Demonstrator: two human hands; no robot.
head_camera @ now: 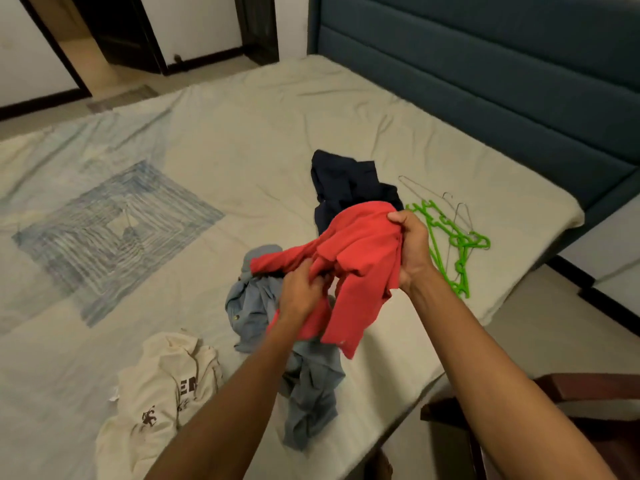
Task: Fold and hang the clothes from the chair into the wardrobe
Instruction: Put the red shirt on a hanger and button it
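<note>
While both hands grip the red shirt point(360, 258) above the bed point(277, 133), the left hand point(301, 292) bunches its lower folds and the right hand point(412, 247) clutches its upper edge. Beneath lies a grey-blue garment point(308, 386) (crumpled); green hangers point(450, 244) rest near the bed's right edge.

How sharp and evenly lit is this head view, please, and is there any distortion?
Head view: dim, soft indoor light, no glare; the red shirt and both hands are slightly motion-blurred; wide-angle lens bends the headboard and bed edges.
</note>
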